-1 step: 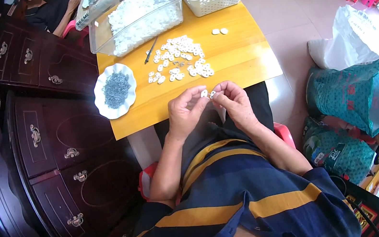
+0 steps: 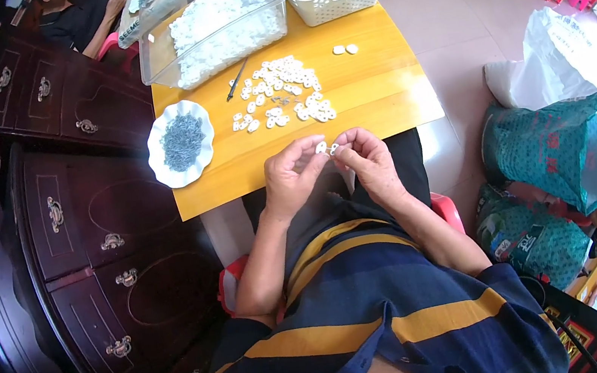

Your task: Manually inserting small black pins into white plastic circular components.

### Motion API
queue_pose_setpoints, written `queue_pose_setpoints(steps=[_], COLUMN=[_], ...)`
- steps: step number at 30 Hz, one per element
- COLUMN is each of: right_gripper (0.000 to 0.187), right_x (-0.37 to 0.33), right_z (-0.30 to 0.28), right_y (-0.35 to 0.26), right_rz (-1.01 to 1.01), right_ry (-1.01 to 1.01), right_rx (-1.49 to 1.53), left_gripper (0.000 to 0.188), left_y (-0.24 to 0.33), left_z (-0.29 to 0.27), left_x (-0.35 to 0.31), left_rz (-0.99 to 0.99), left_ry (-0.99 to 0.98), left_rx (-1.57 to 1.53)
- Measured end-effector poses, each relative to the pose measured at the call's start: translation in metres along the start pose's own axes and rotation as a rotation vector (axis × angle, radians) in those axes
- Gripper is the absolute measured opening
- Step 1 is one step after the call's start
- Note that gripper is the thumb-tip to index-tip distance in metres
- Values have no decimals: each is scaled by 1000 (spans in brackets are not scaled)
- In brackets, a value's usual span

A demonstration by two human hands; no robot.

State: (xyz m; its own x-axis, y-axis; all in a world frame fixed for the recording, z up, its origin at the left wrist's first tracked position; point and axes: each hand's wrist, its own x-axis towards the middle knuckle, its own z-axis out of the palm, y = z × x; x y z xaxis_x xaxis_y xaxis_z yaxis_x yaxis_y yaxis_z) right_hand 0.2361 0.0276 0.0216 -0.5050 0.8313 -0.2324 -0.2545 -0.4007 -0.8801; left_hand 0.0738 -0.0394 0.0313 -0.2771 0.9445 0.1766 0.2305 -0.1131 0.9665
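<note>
My left hand (image 2: pixel 290 180) pinches a small white oval plastic piece (image 2: pixel 321 148) with holes between thumb and fingertips. Close beside it, my right hand (image 2: pixel 373 164) is closed on another small white piece (image 2: pixel 334 148), mostly covered by the fingers. Both hands are just past the near edge of the yellow table (image 2: pixel 377 91), above my lap. More white pieces (image 2: pixel 283 78) lie loose on the table ahead, with a few small metal bits (image 2: pixel 281 100) among them. Left of these stands a wavy-rimmed white plate (image 2: pixel 156 141) heaped with small dark grey metal parts (image 2: pixel 184 141).
A clear bin (image 2: pixel 234 50) and a white perforated basket (image 2: pixel 342 5) hold many white pieces. A thin dark pen-like tool (image 2: pixel 236 81) lies near the bin. Dark wooden cabinets (image 2: pixel 129 233) line the left; teal bags (image 2: pixel 549 151) stand right. Another person (image 2: pixel 73 23) sits far left.
</note>
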Motion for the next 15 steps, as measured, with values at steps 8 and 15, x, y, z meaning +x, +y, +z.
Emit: queue_pose_setpoints(steps=[8,15], right_gripper=[12,7], right_x=[5,0], right_z=[-9,-4], right_y=[13,2], right_rz=[0,24], right_ry=[-7,-13], right_rx=[-97,-11], left_gripper=[27,27], left_y=[-7,-6], left_z=[3,4], left_x=[0,0], left_rz=[-22,-23], left_ry=[16,-8], left_rx=[-58,2])
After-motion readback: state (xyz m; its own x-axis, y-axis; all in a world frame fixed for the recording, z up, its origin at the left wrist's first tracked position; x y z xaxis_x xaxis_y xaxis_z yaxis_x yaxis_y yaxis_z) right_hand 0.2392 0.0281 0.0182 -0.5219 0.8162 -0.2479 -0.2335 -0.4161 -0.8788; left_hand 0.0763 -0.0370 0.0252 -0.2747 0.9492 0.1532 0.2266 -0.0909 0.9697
